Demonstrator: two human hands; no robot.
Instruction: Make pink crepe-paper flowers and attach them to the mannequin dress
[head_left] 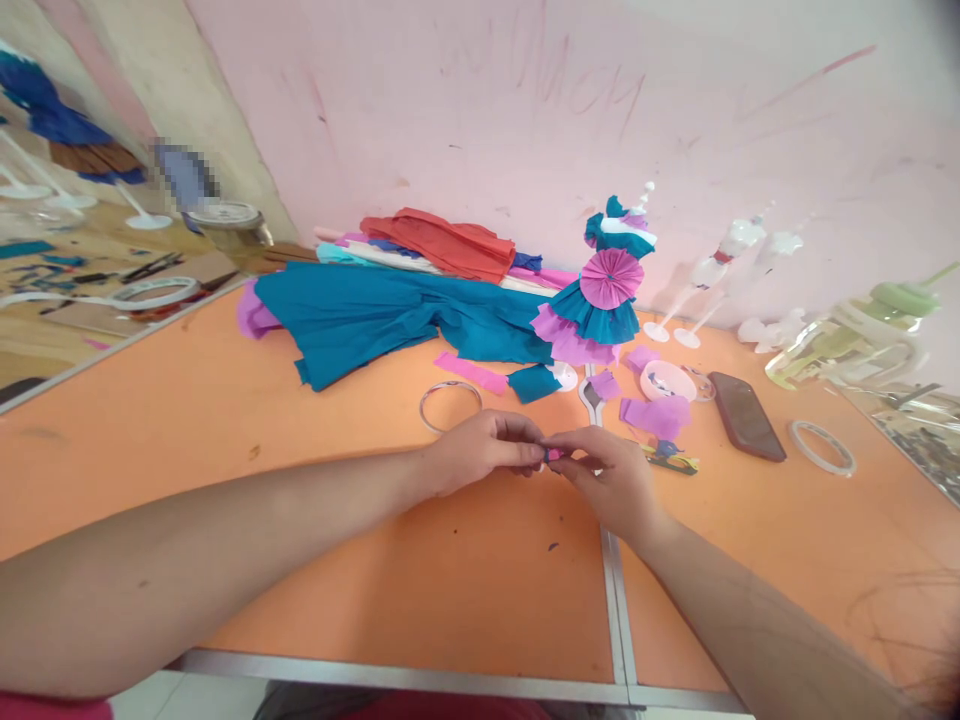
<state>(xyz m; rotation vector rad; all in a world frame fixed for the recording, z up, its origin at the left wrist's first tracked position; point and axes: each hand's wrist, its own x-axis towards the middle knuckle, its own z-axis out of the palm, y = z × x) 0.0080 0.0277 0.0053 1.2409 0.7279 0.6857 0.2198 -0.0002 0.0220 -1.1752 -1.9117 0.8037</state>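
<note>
My left hand (480,452) and my right hand (616,482) meet over the orange table (450,590). Between their fingertips they pinch a small pink and dark-blue piece (553,455), which looks like crepe paper; much of it is hidden by the fingers. Behind the hands stands a small mannequin in a teal and purple ruffled paper dress (592,320) with a round pleated purple rosette (612,278). Nearer to the hands lie a pink strip (471,373), a teal scrap (533,382) and a purple scrap (655,415). A tape roll (424,408) rests beyond my left hand.
Teal crepe paper (360,315) and folded red paper (439,242) are heaped by the wall. To the right are a phone (746,415), a white ring (821,447), a clear bottle (847,345), a bare white mannequin (739,240) and a small yellow-edged tool (679,460).
</note>
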